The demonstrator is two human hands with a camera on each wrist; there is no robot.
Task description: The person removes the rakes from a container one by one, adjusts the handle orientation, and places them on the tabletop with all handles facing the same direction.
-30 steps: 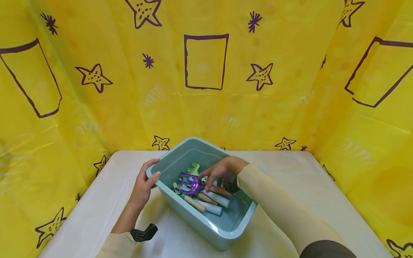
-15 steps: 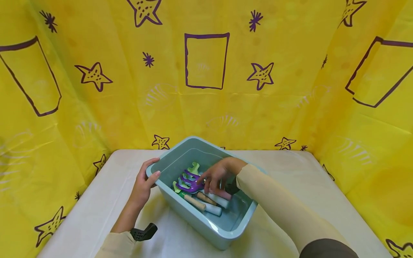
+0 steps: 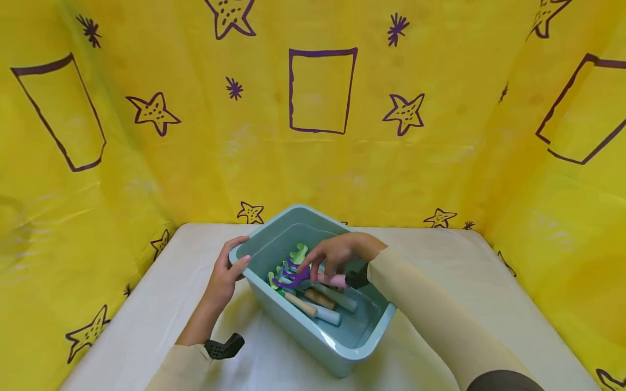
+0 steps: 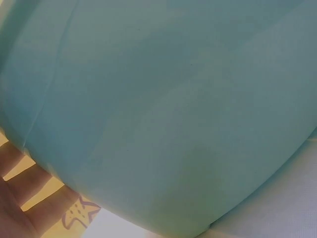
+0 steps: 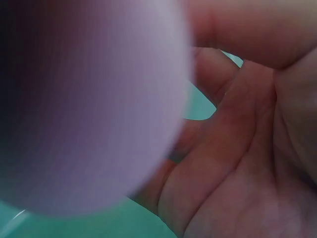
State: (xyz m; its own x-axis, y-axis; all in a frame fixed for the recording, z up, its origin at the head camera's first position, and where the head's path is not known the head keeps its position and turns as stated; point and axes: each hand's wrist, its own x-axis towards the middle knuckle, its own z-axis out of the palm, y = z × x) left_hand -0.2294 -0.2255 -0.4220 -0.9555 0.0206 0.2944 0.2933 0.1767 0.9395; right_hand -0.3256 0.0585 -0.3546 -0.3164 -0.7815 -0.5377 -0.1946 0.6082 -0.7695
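A light blue plastic bin stands at an angle on the table. My left hand grips its left corner, thumb over the rim; in the left wrist view, fingers show past the bin wall. My right hand reaches inside and holds a purple hand rake by its pink handle, tines pointing left. That handle end looms blurred in the right wrist view. Beneath lie more garden hand tools: a beige wooden handle, a brown one, and pale blue ones.
Light green tool heads lie at the bin's left end. A white cloth covers the table. Yellow fabric walls with purple starfish drawings enclose the back and both sides.
The right hand has taken hold of the purple rake and raised its pink handle off the other handles, tilting the tines. The left hand keeps its grip; the head view shifted slightly.
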